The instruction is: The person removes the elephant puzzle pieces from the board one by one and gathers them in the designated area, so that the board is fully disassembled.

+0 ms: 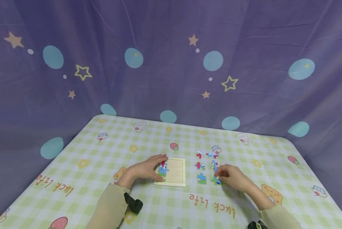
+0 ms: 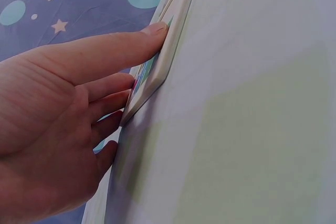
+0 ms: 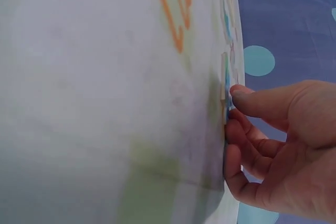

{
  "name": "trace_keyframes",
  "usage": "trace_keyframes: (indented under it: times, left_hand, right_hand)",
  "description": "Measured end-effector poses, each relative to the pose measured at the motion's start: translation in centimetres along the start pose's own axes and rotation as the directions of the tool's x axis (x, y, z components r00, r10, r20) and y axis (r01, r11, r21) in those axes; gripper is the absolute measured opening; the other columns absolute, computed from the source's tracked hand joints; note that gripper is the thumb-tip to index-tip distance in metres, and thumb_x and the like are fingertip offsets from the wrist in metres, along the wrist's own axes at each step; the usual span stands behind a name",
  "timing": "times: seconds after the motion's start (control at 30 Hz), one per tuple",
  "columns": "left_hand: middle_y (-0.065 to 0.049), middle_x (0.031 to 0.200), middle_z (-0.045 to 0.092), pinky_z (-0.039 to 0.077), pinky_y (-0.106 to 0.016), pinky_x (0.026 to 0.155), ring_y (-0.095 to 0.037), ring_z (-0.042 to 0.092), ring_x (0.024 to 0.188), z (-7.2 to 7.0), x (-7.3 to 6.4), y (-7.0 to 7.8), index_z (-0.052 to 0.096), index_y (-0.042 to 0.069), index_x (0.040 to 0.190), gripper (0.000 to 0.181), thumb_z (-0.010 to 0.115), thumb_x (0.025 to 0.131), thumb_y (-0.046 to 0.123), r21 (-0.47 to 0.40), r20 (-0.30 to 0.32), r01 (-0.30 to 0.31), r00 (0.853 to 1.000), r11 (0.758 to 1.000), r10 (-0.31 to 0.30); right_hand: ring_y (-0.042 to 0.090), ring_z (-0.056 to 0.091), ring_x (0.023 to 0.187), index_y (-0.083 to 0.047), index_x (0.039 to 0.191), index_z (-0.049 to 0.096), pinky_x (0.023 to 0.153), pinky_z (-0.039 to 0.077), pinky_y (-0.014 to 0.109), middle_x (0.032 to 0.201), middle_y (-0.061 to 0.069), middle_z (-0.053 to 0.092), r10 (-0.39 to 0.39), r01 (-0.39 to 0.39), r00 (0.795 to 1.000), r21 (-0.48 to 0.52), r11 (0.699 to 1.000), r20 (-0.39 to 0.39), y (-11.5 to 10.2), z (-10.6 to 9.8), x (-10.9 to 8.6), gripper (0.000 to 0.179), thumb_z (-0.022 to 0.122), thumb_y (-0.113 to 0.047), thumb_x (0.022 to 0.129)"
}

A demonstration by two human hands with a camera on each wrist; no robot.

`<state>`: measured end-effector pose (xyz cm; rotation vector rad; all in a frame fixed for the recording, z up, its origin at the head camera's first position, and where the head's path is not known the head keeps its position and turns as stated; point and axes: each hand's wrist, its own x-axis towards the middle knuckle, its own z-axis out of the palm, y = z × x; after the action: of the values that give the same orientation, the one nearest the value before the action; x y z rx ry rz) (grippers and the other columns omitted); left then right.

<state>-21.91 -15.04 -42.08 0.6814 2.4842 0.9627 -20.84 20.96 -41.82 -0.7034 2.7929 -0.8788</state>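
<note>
A square wooden puzzle tray [image 1: 175,183] lies on the table, with blue, red and green pieces [image 1: 163,170] along its left side. My left hand [image 1: 146,168] rests on that side, its thumb lying over the near corner and its other fingers along the left and far edges. To the right of the tray, loose jigsaw pieces lie in two columns. My right hand [image 1: 232,176] has curled fingers and pinches the nearest right-hand puzzle piece [image 1: 215,180] at its edge. In the right wrist view, thumb and fingertips meet at this piece [image 3: 227,80], which is seen edge-on.
Other loose pieces include a blue-green piece [image 1: 201,178], a red one [image 1: 199,165], a blue one with an eye [image 1: 213,164] and two at the back [image 1: 212,155]. A checked, printed cloth [image 1: 148,206] covers the table. Behind hangs a purple curtain [image 1: 171,79].
</note>
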Motion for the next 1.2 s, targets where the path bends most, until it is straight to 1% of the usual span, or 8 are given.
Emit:
trace_keyframes:
  times: [0.17,0.37,0.57,0.67,0.83,1.03,1.2]
  left_hand:
    - [-0.007,0.151,0.018,0.015,-0.05,0.11,-0.028,0.01,0.14,0.0,0.0,0.0,0.03,0.008,0.142,0.085,0.074,0.073,0.025,0.006,0.003,-0.002,1.0,1.0,0.002]
    - [-0.007,0.151,0.018,0.016,-0.05,0.11,-0.027,0.01,0.14,0.0,0.1,-0.1,0.03,0.009,0.142,0.085,0.075,0.072,0.026,0.01,-0.006,0.008,1.0,1.0,-0.008]
    - [-0.007,0.151,0.018,0.016,-0.05,0.11,-0.028,0.011,0.139,-0.1,0.0,0.0,0.031,0.008,0.142,0.084,0.075,0.072,0.026,0.015,-0.016,0.008,1.0,1.0,-0.008]
    - [-0.008,0.151,0.018,0.017,-0.051,0.109,-0.029,0.011,0.139,-0.1,0.0,0.0,0.031,0.008,0.142,0.084,0.075,0.073,0.027,0.011,-0.016,0.004,1.0,1.0,-0.004]
    - [-0.008,0.151,0.018,0.017,-0.051,0.109,-0.029,0.011,0.139,-0.1,0.0,-0.2,0.032,0.007,0.141,0.084,0.075,0.072,0.029,0.011,-0.017,-0.001,1.0,1.0,0.001]
    - [-0.008,0.151,0.018,0.018,-0.05,0.109,-0.03,0.012,0.139,-0.2,0.0,-0.2,0.031,0.007,0.141,0.085,0.076,0.072,0.028,-0.002,-0.028,0.008,1.0,1.0,-0.009]
    - [-0.009,0.151,0.019,0.019,-0.049,0.109,-0.03,0.014,0.138,-0.2,-0.1,-0.1,0.032,0.006,0.141,0.085,0.076,0.072,0.027,0.001,-0.035,0.013,0.999,1.0,-0.013]
  right_hand:
    - [0.006,0.045,0.064,-0.011,0.086,0.064,0.059,0.039,0.022,0.074,-0.004,0.056,0.018,-0.018,1.0,0.012,1.0,-0.015,-0.6,0.0,0.4,0.006,0.064,-0.007,0.082]
    - [0.009,0.047,0.062,-0.011,0.086,0.064,0.055,0.04,0.023,0.074,-0.003,0.055,0.052,-0.051,0.998,0.046,0.998,-0.033,-1.7,0.1,1.5,0.005,0.063,-0.007,0.082]
    - [0.011,0.047,0.063,-0.01,0.088,0.064,0.056,0.041,0.023,0.075,-0.002,0.056,0.021,-0.018,0.999,0.07,0.997,-0.031,-2.8,0.8,2.8,0.005,0.061,-0.007,0.084]
    - [0.011,0.049,0.063,-0.01,0.088,0.064,0.058,0.041,0.023,0.075,-0.002,0.057,0.003,-0.001,1.0,0.074,0.997,-0.028,-3.4,1.4,3.5,0.006,0.062,-0.008,0.083]
    - [0.011,0.049,0.063,-0.01,0.086,0.065,0.056,0.042,0.023,0.074,-0.003,0.057,-0.006,0.008,1.0,0.089,0.996,-0.026,-4.3,2.2,4.5,0.005,0.063,-0.008,0.082]
    - [0.009,0.049,0.063,-0.009,0.086,0.065,0.06,0.042,0.022,0.073,-0.004,0.056,-0.043,0.046,0.999,0.091,0.995,-0.033,-5.4,3.1,5.8,0.006,0.063,-0.005,0.081]
    - [0.009,0.049,0.064,-0.011,0.086,0.065,0.058,0.042,0.023,0.074,-0.004,0.056,-0.042,0.044,0.999,0.091,0.995,-0.024,-6.3,3.7,6.7,0.008,0.063,-0.006,0.081]
